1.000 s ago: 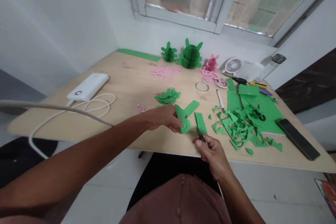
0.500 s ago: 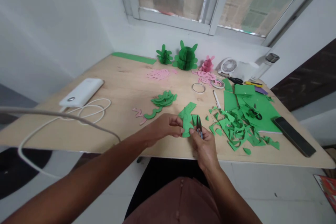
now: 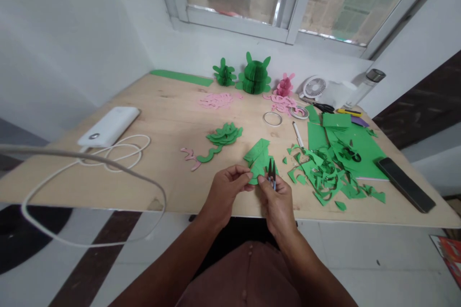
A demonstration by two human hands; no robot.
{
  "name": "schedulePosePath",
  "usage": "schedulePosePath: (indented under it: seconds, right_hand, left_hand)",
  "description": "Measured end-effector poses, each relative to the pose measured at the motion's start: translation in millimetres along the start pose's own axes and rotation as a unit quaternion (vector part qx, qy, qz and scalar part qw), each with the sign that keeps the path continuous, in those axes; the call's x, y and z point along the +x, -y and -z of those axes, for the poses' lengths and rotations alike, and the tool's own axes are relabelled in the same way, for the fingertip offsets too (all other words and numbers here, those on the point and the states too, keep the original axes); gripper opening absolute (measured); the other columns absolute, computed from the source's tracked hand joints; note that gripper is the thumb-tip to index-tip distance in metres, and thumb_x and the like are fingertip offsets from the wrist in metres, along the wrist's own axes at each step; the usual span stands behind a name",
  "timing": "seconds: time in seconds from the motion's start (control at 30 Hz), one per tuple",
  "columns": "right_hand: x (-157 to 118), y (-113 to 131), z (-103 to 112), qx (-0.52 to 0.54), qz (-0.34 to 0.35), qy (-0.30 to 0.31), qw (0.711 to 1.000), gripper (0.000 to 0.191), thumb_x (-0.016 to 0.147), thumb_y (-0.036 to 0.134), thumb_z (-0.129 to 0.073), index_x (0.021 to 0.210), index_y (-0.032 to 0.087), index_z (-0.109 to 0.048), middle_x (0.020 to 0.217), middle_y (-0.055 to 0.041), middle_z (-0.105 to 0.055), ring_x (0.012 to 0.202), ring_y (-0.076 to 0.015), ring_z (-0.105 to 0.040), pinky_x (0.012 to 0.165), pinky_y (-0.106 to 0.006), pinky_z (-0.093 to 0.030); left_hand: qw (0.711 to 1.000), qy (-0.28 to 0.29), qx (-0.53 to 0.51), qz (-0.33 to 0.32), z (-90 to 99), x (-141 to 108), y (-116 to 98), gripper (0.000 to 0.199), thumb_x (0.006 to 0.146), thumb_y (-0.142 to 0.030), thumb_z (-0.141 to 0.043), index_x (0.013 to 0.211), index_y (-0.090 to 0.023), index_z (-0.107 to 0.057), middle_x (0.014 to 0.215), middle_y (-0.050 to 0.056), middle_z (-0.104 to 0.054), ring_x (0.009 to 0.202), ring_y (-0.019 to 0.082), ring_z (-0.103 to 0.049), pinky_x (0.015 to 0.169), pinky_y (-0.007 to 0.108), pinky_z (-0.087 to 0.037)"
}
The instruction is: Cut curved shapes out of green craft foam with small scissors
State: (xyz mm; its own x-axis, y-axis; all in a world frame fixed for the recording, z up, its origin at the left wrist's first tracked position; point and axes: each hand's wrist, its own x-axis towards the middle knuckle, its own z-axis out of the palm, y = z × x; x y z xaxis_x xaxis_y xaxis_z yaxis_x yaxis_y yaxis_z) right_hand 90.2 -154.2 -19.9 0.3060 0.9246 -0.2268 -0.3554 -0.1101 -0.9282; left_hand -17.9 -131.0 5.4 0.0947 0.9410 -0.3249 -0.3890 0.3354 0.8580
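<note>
Two hands of ours now meet at the small curved green paper piece (image 3: 255, 177), near the table's front edge. A second ago our left hand (image 3: 225, 189) held it alone, and our right hand (image 3: 275, 194) was apart, a bit to the right. Now our left thumb and finger pinch its left side, and our right thumb presses on its right side. Our right hand also grips the small black-bladed scissors (image 3: 272, 170); the blades point far, slightly apart.

Just beyond the piece lie flat green paper strips (image 3: 261, 147). To the left, we can now see the wavy green paper strip (image 3: 209, 155), which our arm hid before. It touches the pink paper squiggle (image 3: 189, 156). The messy green paper scraps (image 3: 326, 177) sit to the right.
</note>
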Motion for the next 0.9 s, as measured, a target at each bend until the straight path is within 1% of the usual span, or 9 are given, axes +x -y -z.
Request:
schedulePosePath:
  seconds: [0.13, 0.23, 0.33, 0.4, 0.5, 0.57, 0.63, 0.73, 0.9]
  right_hand:
    - [-4, -2, -3, 0.001, -0.006, 0.005, 1.0, 0.03, 0.064, 0.041, -0.077, 0.071, 0.017, -0.059, 0.053, 0.0069, -0.041, 0.044, -0.0067, -0.027, 0.04, -0.021, -0.019]
    - [-6, -1, -2, 0.008, -0.017, 0.018, 1.0, 0.031, 0.065, 0.041, -0.077, 0.073, 0.017, -0.059, 0.051, 0.008, -0.039, 0.043, -0.0061, -0.025, 0.038, -0.02, -0.018]
    - [-5, 6, 3, 0.02, -0.021, 0.018, 0.999, 0.033, 0.066, 0.041, -0.076, 0.079, 0.017, -0.059, 0.05, 0.0097, -0.035, 0.041, -0.0051, -0.021, 0.036, -0.019, -0.014]
    - [-2, 13, 6, 0.025, -0.017, 0.01, 0.999, 0.033, 0.067, 0.042, -0.075, 0.079, 0.018, -0.057, 0.047, 0.0112, -0.031, 0.039, -0.0047, -0.017, 0.035, -0.02, -0.01]
    - [3, 22, 11, 0.026, 0.006, 0.014, 1.0, 0.034, 0.066, 0.041, -0.077, 0.07, 0.019, -0.051, 0.046, 0.0118, -0.027, 0.039, -0.0043, -0.015, 0.035, -0.02, -0.008]
    - [6, 24, 12, 0.019, 0.016, 0.014, 1.0, 0.038, 0.065, 0.039, -0.078, 0.062, 0.019, -0.046, 0.046, 0.0117, -0.026, 0.04, -0.004, -0.014, 0.036, -0.02, -0.008]
    - [7, 23, 13, 0.008, 0.019, 0.01, 1.0, 0.04, 0.064, 0.039, -0.078, 0.059, 0.019, -0.044, 0.046, 0.0113, -0.026, 0.041, -0.0042, -0.014, 0.037, -0.021, -0.008]
    - [3, 19, 14, -0.006, 0.015, 0.002, 1.0, 0.039, 0.063, 0.038, -0.078, 0.058, 0.02, -0.044, 0.046, 0.0106, -0.028, 0.041, -0.005, -0.015, 0.037, -0.022, -0.009]
    - [-9, 10, 14, -0.002, -0.01, 0.0, 1.0, 0.033, 0.064, 0.039, -0.077, 0.062, 0.019, -0.051, 0.047, 0.0103, -0.03, 0.041, -0.0054, -0.016, 0.038, -0.022, -0.011]
  left_hand:
    - [0.999, -0.035, -0.006, -0.017, -4.8, -2, 6, 0.016, 0.057, -0.024, -0.075, 0.065, -0.015, -0.064, 0.067, -0.001, -0.061, 0.062, 0.01, -0.054, 0.056, 0.021, -0.048]
    - [0.999, -0.034, 0.003, -0.029, -4.3, -1, 6, 0.014, 0.058, -0.025, -0.073, 0.062, -0.016, -0.063, 0.065, -0.002, -0.06, 0.062, 0.01, -0.053, 0.056, 0.022, -0.046]
    - [0.998, -0.002, 0.054, -0.034, 0.7, 1, 1, 0.012, 0.06, -0.024, -0.071, 0.062, -0.015, -0.063, 0.062, -0.002, -0.059, 0.06, 0.01, -0.051, 0.056, 0.022, -0.045]
    - [0.995, 0.028, 0.094, -0.031, 4.5, 1, -3, 0.012, 0.06, -0.023, -0.071, 0.062, -0.015, -0.063, 0.059, -0.003, -0.058, 0.058, 0.009, -0.05, 0.055, 0.021, -0.044]
    - [0.987, 0.077, 0.14, -0.013, 8.0, 1, -9, 0.014, 0.06, -0.025, -0.072, 0.063, -0.015, -0.063, 0.057, -0.003, -0.057, 0.055, 0.009, -0.05, 0.053, 0.021, -0.041]
    - [0.983, 0.097, 0.154, -0.004, 9.1, 0, -11, 0.016, 0.06, -0.027, -0.072, 0.064, -0.015, -0.062, 0.058, -0.002, -0.058, 0.055, 0.01, -0.051, 0.053, 0.021, -0.041]
    - [0.984, 0.094, 0.153, -0.006, 10.2, 0, -12, 0.016, 0.06, -0.027, -0.072, 0.064, -0.015, -0.062, 0.058, -0.002, -0.058, 0.055, 0.01, -0.051, 0.053, 0.022, -0.041]
    - [0.989, 0.067, 0.131, -0.016, 12.6, 1, -13, 0.015, 0.06, -0.026, -0.071, 0.064, -0.015, -0.061, 0.056, -0.003, -0.057, 0.052, 0.009, -0.051, 0.053, 0.022, -0.041]
    - [0.997, 0.053, 0.053, -0.01, 12.9, 6, -11, 0.016, 0.06, -0.024, -0.073, 0.061, -0.015, -0.06, 0.056, -0.003, -0.056, 0.052, 0.009, -0.052, 0.053, 0.022, -0.041]
